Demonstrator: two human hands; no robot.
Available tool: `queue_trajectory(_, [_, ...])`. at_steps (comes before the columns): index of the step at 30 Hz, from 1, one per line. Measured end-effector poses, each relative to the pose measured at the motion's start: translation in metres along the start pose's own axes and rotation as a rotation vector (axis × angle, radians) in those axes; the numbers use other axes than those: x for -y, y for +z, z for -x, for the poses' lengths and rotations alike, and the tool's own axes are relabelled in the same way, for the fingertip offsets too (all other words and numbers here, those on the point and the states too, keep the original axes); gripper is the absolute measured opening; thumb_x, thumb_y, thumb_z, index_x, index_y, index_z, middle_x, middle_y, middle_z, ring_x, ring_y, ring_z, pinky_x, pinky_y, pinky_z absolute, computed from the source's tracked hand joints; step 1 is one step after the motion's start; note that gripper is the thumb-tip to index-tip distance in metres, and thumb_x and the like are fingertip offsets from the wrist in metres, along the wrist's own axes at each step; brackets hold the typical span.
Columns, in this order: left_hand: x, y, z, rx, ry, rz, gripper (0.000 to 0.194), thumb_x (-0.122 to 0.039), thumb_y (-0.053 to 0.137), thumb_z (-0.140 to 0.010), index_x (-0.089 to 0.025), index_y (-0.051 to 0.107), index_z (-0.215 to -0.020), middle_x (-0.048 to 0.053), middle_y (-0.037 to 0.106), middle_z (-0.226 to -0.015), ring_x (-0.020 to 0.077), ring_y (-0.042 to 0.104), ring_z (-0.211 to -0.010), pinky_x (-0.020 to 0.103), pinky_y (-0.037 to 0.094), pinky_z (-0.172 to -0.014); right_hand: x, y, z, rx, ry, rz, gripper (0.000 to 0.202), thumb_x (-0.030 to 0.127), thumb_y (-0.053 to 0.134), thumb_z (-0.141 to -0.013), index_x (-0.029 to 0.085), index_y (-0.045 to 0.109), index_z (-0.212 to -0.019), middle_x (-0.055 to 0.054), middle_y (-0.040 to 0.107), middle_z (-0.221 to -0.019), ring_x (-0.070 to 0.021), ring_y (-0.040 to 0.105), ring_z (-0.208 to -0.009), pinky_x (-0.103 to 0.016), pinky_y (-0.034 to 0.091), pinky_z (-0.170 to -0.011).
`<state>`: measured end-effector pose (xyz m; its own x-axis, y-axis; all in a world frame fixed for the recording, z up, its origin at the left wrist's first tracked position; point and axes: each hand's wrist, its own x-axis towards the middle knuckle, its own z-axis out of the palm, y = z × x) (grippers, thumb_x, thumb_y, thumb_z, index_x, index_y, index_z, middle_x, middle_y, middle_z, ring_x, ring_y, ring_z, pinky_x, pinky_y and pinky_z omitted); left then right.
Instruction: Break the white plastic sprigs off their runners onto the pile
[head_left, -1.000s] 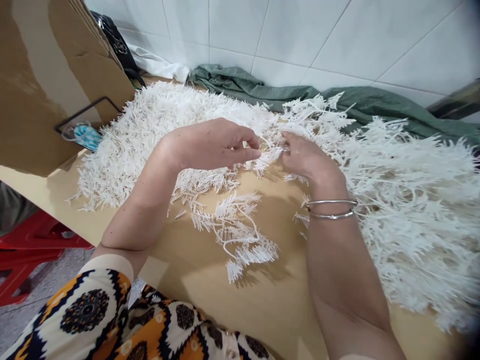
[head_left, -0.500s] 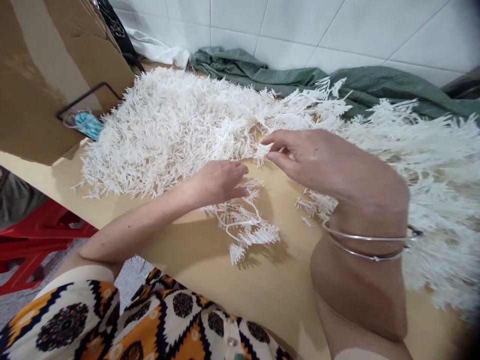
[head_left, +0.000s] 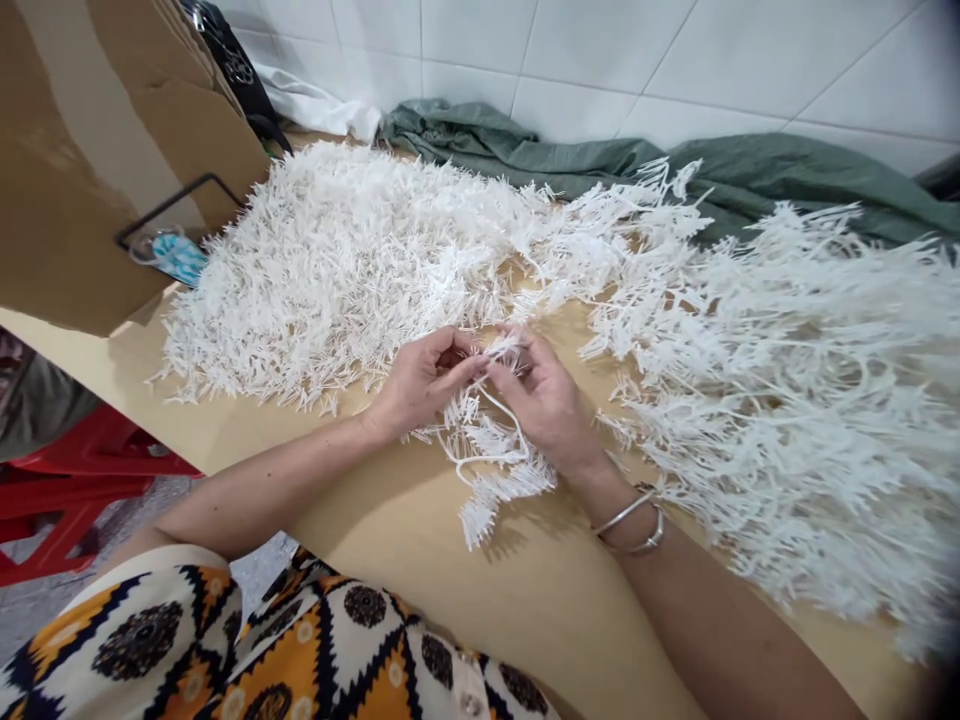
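Observation:
Both hands meet over the near middle of the table, fingertips almost touching. My left hand (head_left: 429,378) pinches a white bristly plastic sprig (head_left: 491,440), thumb against fingers. My right hand (head_left: 544,392) is closed on the same sprig from the other side, fingers curled round its upper tuft. Below the hands the sprig's smooth curved stems and feathery tips hang down onto the tabletop. A large heap of short white bristly pieces (head_left: 330,260) lies just beyond my left hand. To the right spreads a pile of longer white sprigs (head_left: 787,400).
A cardboard box (head_left: 97,170) stands at the left, with a black wire frame and a blue-and-white item (head_left: 178,258) at its side. Green cloth (head_left: 540,155) runs along the tiled wall. Red stools (head_left: 90,480) are below the table's left edge.
My right hand has come from the far side of the table down and left to the sprig beside my left hand. Its fingers have closed on it.

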<state>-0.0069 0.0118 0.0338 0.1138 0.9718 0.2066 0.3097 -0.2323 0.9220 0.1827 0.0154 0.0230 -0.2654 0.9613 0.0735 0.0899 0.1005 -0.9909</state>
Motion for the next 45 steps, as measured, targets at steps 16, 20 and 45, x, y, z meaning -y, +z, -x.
queue_trajectory(16, [0.003,-0.004,-0.004,0.086,-0.100,0.375,0.040,-0.050,0.075,-0.094,-0.017,0.067,-0.113,0.005,0.073,-0.104,0.0103,0.073,-0.089,0.024,0.063,-0.085,-0.010,-0.006,-0.010,-0.022,0.071,-0.323,0.036,0.042,0.074,-0.097,0.032,0.064,-0.130,0.002,0.072,-0.097,-0.0122,0.069,-0.082,-0.028,0.061,-0.077])
queue_trajectory(20, [0.008,-0.004,-0.003,0.206,-0.121,0.204,0.058,-0.045,0.089,-0.081,-0.019,0.064,-0.128,0.002,0.070,-0.099,0.0091,0.067,-0.081,0.022,0.059,-0.074,-0.013,-0.001,-0.010,-0.057,0.038,-0.359,0.049,0.038,0.088,-0.085,0.034,0.062,-0.126,0.003,0.069,-0.105,-0.0113,0.069,-0.086,-0.027,0.062,-0.081])
queue_trajectory(45, [0.010,-0.006,-0.001,0.165,-0.107,0.087,0.025,-0.044,0.067,-0.098,-0.019,0.065,-0.104,-0.003,0.058,-0.078,0.0063,0.044,-0.061,0.019,0.037,-0.054,-0.012,-0.004,-0.008,-0.256,-0.060,-0.104,0.014,0.036,0.075,-0.096,0.025,0.067,-0.096,0.001,0.070,-0.093,-0.0144,0.067,-0.086,-0.033,0.055,-0.084])
